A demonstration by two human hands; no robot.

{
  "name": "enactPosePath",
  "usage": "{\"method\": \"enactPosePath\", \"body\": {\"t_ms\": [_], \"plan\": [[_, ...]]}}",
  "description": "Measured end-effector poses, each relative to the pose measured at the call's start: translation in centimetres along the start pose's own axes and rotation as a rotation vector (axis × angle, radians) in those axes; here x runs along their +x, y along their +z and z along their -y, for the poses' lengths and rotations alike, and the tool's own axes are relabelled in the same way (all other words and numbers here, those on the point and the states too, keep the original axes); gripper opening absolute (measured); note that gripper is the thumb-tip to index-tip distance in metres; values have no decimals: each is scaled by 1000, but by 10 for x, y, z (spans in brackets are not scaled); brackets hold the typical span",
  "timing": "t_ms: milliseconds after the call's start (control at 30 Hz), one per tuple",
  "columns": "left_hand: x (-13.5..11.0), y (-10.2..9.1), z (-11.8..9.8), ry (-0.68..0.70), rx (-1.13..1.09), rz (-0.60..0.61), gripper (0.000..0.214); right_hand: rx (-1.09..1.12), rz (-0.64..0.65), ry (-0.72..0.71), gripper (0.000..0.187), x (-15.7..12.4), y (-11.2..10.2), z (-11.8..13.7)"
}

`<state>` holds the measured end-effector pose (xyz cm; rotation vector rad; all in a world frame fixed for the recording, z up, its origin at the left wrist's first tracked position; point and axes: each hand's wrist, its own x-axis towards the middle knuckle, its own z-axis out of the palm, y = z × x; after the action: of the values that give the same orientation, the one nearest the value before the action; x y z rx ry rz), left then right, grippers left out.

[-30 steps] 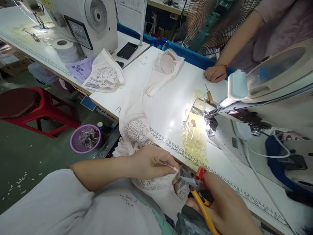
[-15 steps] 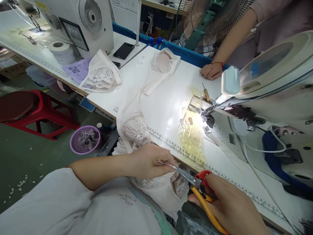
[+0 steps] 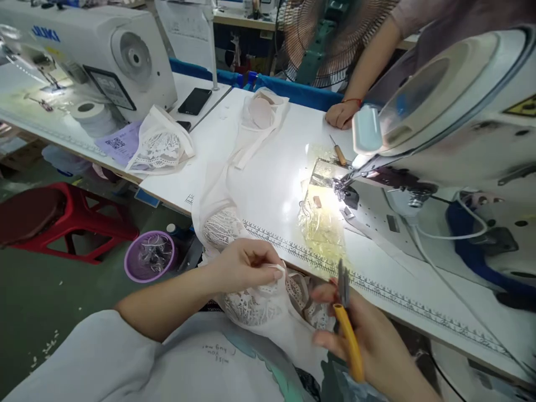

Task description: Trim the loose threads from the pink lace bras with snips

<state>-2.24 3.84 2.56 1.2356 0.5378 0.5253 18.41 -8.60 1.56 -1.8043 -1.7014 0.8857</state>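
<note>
The left hand [image 3: 245, 268] pinches the thin edge of a white lace bra [image 3: 253, 310] between thumb and finger, in the lower middle of the frame. The bra is soft, with a round cup, a flower-like lace full of tiny holes, and smooth plain cloth beside it. It slopes down from left to right, and its long way runs toward the bottom right. The right hand [image 3: 364, 329], a bit blurry, holds scissors [image 3: 352, 349] loosely, with some fingers spread. The scissors have a smooth yellow handle and gray metal blades. They stand almost straight up and down, tips toward the top of the frame, leaning a little left. They are apart from the bra, just right of it. A ruler [image 3: 293, 253] with black marks runs along the edge of the shiny white table [image 3: 272, 192]. On the gray shirt [image 3: 188, 363], upside down, I can read "miss you" and "hug me". In the upper left, a white sewing machine [image 3: 94, 39] says "JUKI" in blue. Near it lies purple paper [image 3: 119, 144] with a square code.
</note>
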Motion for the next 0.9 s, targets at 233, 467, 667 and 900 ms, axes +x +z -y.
{"method": "enactPosePath", "body": {"t_ms": [233,467,667,900], "plan": [[-8,-26,2,2,16,-186,7,72,19,42,18,-5,48,-14],[-9,-47,11,-16,37,-450,11,-30,-2,-50,14,-36,42,-56],[-8,-55,14,-8,94,-527,15,3,28,-152,27,-40,40,-70],[-13,-61,10,-47,200,-655,18,295,-181,142,8,-44,43,-68]]}}
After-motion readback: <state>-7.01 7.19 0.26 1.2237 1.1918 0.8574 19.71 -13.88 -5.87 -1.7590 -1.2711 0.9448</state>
